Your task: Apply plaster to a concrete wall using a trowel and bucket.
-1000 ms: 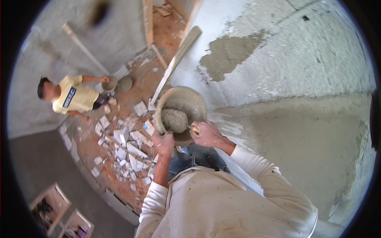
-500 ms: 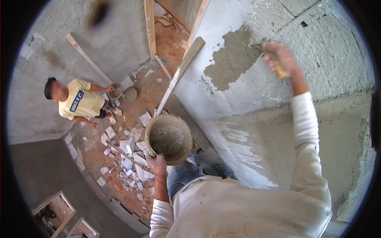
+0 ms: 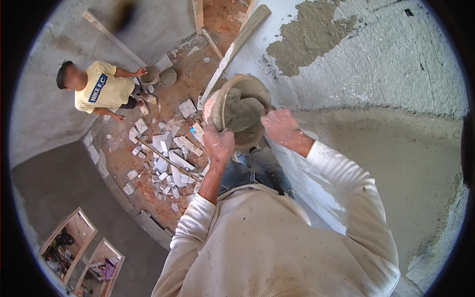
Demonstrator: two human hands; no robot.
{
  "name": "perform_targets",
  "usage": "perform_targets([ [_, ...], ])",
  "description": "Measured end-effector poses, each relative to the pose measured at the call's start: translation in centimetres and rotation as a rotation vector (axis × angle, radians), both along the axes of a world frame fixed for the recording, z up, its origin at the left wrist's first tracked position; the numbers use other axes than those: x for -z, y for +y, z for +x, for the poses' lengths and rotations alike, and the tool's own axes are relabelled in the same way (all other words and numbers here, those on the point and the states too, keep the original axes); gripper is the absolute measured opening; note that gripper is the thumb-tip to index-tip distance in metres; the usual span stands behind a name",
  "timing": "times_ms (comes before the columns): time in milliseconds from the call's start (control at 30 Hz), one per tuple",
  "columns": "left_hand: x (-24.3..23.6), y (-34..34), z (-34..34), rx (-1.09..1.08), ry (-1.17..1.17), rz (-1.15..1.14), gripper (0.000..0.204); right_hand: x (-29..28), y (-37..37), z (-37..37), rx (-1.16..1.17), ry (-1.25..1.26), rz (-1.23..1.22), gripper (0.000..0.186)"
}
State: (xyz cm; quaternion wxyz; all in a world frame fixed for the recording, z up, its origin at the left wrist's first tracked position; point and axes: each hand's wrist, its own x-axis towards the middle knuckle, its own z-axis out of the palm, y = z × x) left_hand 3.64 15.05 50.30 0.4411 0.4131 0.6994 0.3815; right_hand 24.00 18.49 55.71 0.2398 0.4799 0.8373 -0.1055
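Observation:
Wet grey mortar (image 3: 242, 111) partly fills a round, mortar-crusted bucket (image 3: 223, 101) in front of my body. My left hand (image 3: 219, 144) is closed on the bucket's near left rim. At its right rim, my right hand (image 3: 284, 127) is closed around a trowel; the fist hides the handle, and the blade cannot be told from the mortar. Fresh mortar also forms an irregular dark patch (image 3: 309, 37) on the rough wall (image 3: 381, 69) up to the right.
A plank (image 3: 232, 54) leans along the wall beyond the bucket. Broken white blocks (image 3: 170, 158) and a thin stick (image 3: 166, 157) litter the reddish floor. Another person (image 3: 96, 89) stands at the left, one hand by a second bucket (image 3: 150, 75).
My right hand has come down from the wall patch to the bucket's rim with the trowel. The bucket, in my left hand, has shifted up and right in view.

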Motion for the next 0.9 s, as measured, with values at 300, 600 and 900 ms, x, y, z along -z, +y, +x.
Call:
perform_targets([
  [300,0.5,1.5,2.6,0.178,-0.078,0.228,0.058,5.8,-2.1,3.2,0.387,0.325,0.043,0.024],
  [600,7.0,0.3,-0.3,-0.012,-0.524,-0.087,0.046,4.5,-5.2,1.1,0.854,0.536,-0.004,0.031],
  [900,12.5,-3.5,-8.7,-0.267,-0.402,-0.215,0.057,5.3,-2.3,5.6,0.922,0.794,-0.427,0.028],
])
